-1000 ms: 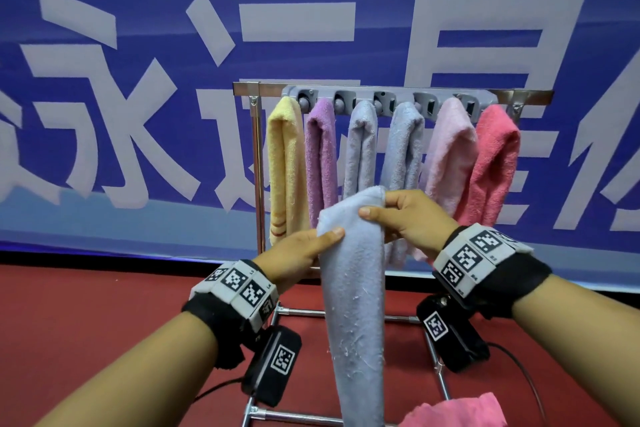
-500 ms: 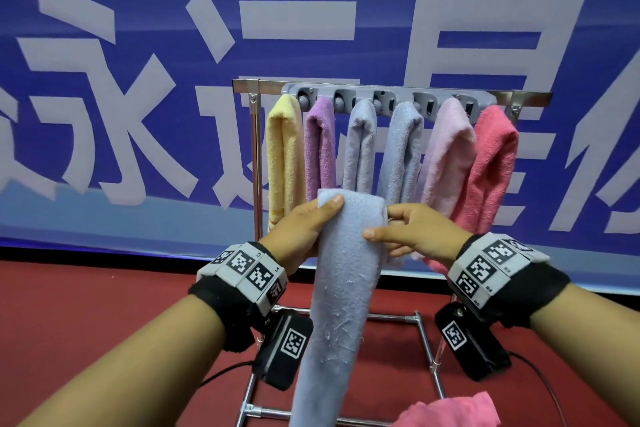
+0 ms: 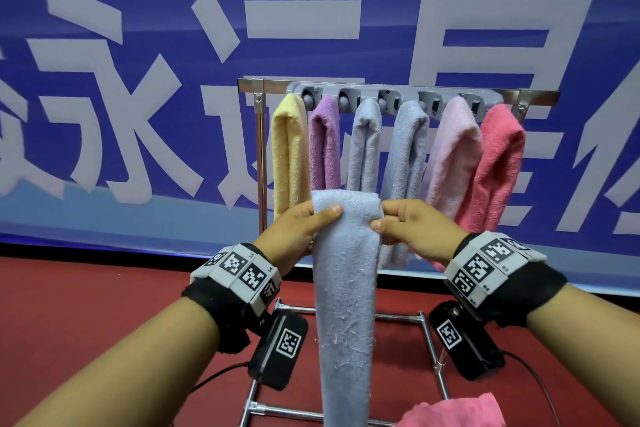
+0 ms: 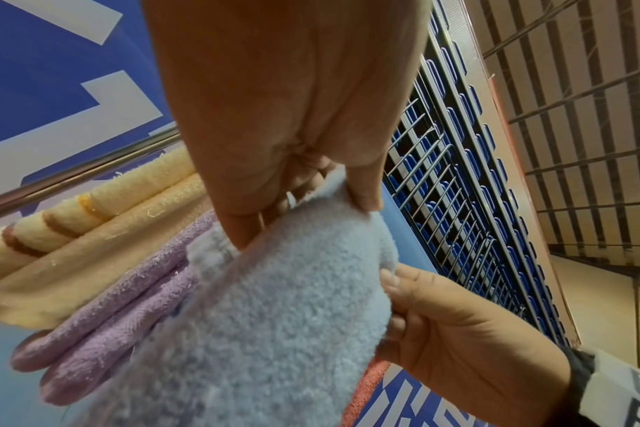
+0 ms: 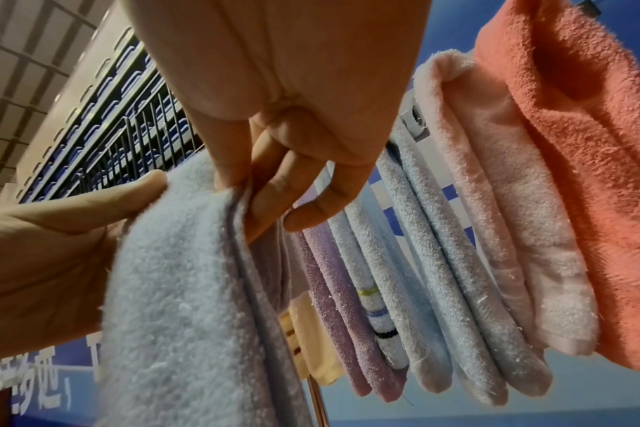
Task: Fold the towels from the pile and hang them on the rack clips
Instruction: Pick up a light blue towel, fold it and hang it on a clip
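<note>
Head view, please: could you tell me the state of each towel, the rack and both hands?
Light blue towel: folded narrow, held up at its top edge.
Left hand: pinches the towel's left top corner.
Right hand: pinches its right top corner.
Rack: upright, six folded towels hanging from its clips.
Pink towel: lying crumpled at the frame's bottom, not hung.

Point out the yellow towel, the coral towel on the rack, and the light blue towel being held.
yellow towel (image 3: 289, 149): head view, middle of its hanging fold.
coral towel (image 3: 498, 163): head view, centre of its front face.
light blue towel (image 3: 346, 288): head view, hanging strip below both hands.
</note>
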### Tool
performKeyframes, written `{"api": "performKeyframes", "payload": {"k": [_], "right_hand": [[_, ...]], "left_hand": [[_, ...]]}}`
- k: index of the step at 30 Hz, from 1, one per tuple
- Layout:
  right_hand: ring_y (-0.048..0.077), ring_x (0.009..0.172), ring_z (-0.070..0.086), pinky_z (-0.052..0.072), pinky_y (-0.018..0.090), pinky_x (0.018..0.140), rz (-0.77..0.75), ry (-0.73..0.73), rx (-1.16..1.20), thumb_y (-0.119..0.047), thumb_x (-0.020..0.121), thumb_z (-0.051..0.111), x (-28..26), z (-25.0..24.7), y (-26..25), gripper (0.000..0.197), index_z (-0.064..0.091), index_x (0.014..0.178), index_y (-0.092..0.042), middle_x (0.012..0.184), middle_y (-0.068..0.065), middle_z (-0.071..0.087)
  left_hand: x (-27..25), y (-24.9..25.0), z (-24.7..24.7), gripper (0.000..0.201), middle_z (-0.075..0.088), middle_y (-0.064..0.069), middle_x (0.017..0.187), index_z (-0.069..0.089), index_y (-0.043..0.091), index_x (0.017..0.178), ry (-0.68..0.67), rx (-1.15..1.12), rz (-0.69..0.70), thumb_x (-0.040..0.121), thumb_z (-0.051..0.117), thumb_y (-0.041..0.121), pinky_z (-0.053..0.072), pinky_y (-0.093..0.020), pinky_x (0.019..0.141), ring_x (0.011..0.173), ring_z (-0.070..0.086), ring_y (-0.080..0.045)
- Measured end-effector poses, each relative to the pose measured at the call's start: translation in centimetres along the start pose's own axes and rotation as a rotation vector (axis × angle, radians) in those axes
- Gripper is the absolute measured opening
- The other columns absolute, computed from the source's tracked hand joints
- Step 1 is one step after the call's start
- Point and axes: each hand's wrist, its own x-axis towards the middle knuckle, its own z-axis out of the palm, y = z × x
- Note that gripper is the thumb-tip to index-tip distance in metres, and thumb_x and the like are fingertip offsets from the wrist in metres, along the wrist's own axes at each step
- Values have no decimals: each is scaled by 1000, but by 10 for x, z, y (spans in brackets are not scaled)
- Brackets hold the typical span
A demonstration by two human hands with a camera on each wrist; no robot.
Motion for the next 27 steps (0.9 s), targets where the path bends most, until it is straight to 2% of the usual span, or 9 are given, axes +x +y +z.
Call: {"api": "performKeyframes", "payload": {"k": [7, 11, 13, 16, 19, 21, 23, 25, 27], "right_hand": [[5, 75, 63, 48, 17, 69, 105, 17, -50, 3, 90, 42, -4, -2, -2, 29, 63, 96, -17, 89, 2, 65], [4, 76, 57, 47, 19, 67, 174, -66, -20, -22, 68, 54, -8, 4, 2, 39, 61, 105, -13, 90, -1, 62], [3, 81, 59, 45, 18, 69, 155, -80, -104, -26, 72, 67, -7, 9, 6, 32, 62, 102, -17, 93, -5, 67], [3, 65, 60, 50, 21, 64, 84, 21, -124, -24, 77, 76, -2, 9, 10, 18, 68, 87, -11, 79, -1, 73], [25, 77, 51, 48, 54, 74, 67, 66, -92, -54, 53, 84, 1, 7, 11, 63, 72, 88, -4, 95, 32, 67], [26, 79, 47, 39, 49, 71, 44, 12, -57, -67, 44, 81, 5, 5, 16, 79, 70, 90, -3, 88, 30, 64], [27, 80, 49, 40, 51, 72, 31, -10, -45, -63, 52, 80, 3, 8, 8, 77, 68, 92, 2, 87, 26, 63], [27, 83, 54, 47, 57, 83, 3, 12, -32, -40, 76, 75, -1, 13, -7, 54, 64, 97, 9, 97, 33, 65], [24, 84, 63, 51, 44, 89, -5, 20, 24, -15, 91, 59, 3, 11, -9, 26, 64, 101, 9, 96, 24, 70]], "left_hand": [[0, 3, 4, 27, 72, -2, 104, 64, 18, 112, 50, -75, -3, 96, 48, 33, 55, -34, 82, 93, 68, -16], [2, 11, 9, 30, 70, -3, 110, 62, 18, 115, 62, -79, -17, 97, 46, 36, 50, -41, 91, 100, 66, -18], [4, 16, 11, 31, 69, -6, 113, 61, 16, 118, 40, -116, -15, 98, 45, 34, 51, -43, 92, 104, 65, -21], [6, 22, 10, 34, 68, -8, 116, 58, 13, 122, 46, -64, -2, 98, 45, 34, 53, -43, 90, 106, 65, -24], [10, 25, 5, 32, 68, -8, 111, 57, 12, 121, 110, -21, -3, 99, 46, 32, 55, -37, 75, 98, 66, -24], [12, 25, 1, 35, 66, -9, 111, 55, 9, 123, 155, 1, -23, 98, 48, 31, 55, -33, 67, 95, 65, -23], [14, 24, -4, 43, 64, -12, 118, 54, 7, 126, 155, 2, -55, 95, 51, 36, 56, -38, 80, 103, 64, -26], [11, 21, -8, 49, 66, -11, 117, 57, 11, 124, 97, 21, -88, 91, 51, 47, 54, -38, 89, 106, 65, -26], [5, 17, -12, 50, 68, -8, 115, 62, 18, 118, 6, 47, -103, 87, 50, 56, 51, -39, 95, 104, 65, -24]]}}
